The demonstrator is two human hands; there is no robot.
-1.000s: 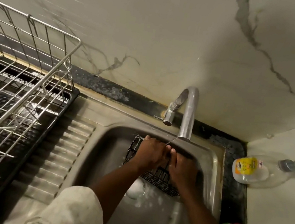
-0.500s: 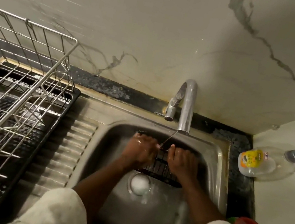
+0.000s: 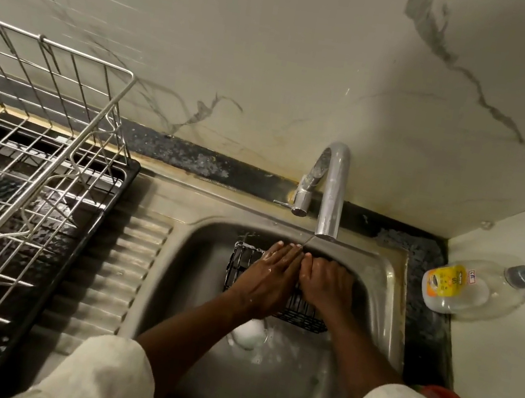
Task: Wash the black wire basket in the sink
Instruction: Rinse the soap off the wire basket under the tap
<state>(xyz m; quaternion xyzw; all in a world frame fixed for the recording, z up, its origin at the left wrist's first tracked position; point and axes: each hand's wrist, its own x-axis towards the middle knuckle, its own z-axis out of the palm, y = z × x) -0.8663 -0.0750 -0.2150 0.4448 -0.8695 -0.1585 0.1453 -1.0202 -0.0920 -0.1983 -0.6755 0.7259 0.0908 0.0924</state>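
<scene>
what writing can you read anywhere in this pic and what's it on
Bottle lying on its side on the counter, yellow label: dark print, too blurred to read.
Same label, small white patch with red and blue marks: too small to read.
Basket, rack, tap: no writing visible.

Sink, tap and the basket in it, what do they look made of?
Sink: probably stainless steel, brushed, with dull grey reflections. Tap: polished metal, with bright highlights. Basket: thin wire in an open grid, seemingly black-coated.
</scene>
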